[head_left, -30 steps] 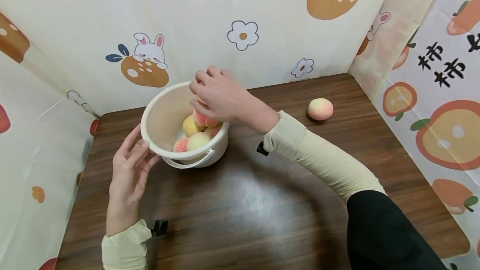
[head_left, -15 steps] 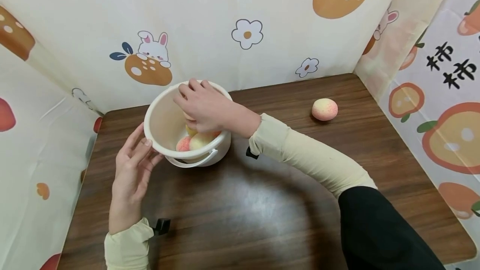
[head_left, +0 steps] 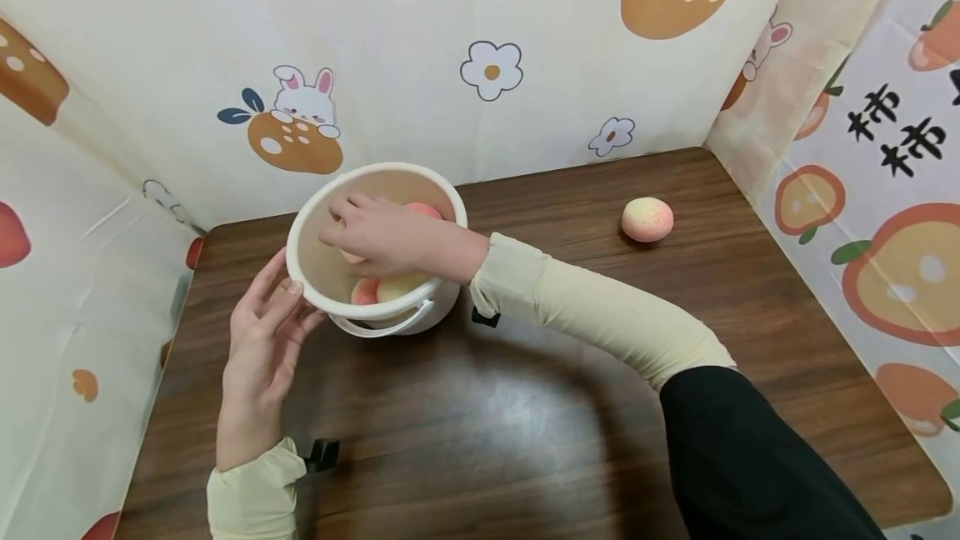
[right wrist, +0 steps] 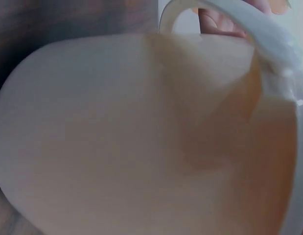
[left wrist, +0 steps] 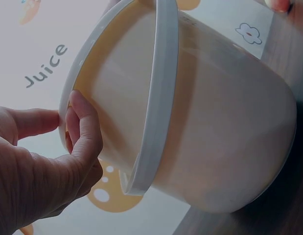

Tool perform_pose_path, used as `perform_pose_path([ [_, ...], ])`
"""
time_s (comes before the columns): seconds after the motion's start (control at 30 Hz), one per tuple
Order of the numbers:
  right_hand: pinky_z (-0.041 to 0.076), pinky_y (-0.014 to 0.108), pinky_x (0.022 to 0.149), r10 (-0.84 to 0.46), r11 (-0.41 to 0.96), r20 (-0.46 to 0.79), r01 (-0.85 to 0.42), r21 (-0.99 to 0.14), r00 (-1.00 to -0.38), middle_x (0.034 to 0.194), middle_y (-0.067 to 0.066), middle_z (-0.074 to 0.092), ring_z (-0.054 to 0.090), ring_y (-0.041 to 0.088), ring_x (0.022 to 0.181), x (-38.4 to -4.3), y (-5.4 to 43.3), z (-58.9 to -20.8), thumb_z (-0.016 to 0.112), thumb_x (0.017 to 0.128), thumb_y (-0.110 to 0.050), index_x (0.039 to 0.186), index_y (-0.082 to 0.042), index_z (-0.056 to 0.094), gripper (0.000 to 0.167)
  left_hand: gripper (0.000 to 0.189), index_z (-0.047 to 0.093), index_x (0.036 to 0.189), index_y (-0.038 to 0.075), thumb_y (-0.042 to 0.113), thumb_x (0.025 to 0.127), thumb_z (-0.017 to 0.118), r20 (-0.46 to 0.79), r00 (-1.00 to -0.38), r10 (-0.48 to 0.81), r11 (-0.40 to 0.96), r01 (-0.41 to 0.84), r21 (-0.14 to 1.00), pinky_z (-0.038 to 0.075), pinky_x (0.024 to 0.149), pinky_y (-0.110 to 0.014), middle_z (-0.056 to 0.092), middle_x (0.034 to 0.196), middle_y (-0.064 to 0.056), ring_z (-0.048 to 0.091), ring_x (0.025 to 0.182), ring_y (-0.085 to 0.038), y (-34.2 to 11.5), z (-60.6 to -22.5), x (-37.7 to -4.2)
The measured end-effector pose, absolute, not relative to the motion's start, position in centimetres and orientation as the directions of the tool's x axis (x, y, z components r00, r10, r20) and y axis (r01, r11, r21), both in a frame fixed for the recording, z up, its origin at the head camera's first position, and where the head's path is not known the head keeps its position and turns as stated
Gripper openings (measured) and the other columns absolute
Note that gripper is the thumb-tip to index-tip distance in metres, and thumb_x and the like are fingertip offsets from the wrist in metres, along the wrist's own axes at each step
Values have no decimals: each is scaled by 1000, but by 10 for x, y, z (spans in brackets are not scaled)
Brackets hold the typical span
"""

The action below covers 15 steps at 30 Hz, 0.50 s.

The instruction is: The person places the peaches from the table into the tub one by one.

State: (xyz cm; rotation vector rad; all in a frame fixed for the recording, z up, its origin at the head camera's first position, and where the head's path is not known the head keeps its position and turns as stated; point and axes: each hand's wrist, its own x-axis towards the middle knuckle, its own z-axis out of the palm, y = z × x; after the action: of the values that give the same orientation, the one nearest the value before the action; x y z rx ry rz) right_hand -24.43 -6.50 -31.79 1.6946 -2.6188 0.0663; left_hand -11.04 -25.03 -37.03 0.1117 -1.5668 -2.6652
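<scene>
A white bucket (head_left: 442, 307) with its handle hanging down stands at the back left of the table. My left hand (head_left: 258, 344) pinches its rim between thumb and fingers, as the left wrist view (left wrist: 53, 166) shows. Inside the bucket's mouth, my right hand (head_left: 386, 236) grips a peach (head_left: 351, 257), mostly hidden under the fingers. Below lie several peaches, among them a pale one (head_left: 403, 286) and a pink one (head_left: 364, 291). The right wrist view is filled by the bucket wall (right wrist: 117, 132); the right fingers do not show there.
One more peach (head_left: 647, 219), yellow and pink, lies on the brown wooden table (head_left: 525, 440) at the back right. A printed cloth (head_left: 405, 23) stands behind the table, with more printed cloth along both sides.
My right hand has moved left and down, from over the bucket's right rim into its mouth, with the peach in its fingers. The left hand keeps its hold on the rim.
</scene>
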Motion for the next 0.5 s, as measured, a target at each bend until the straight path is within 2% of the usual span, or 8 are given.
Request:
perform_pose_path([
  [0.5, 44, 32, 107, -928, 372, -102, -914, -165, -359, 130, 8, 55, 52, 26, 117, -249, -74, -334, 68, 102, -36, 136, -12, 58, 43, 57, 36, 160, 6, 0, 106, 53, -54, -995, -85, -480, -7, 877, 66, 80, -28, 52, 146, -12, 70, 95, -15, -249, -370, -111],
])
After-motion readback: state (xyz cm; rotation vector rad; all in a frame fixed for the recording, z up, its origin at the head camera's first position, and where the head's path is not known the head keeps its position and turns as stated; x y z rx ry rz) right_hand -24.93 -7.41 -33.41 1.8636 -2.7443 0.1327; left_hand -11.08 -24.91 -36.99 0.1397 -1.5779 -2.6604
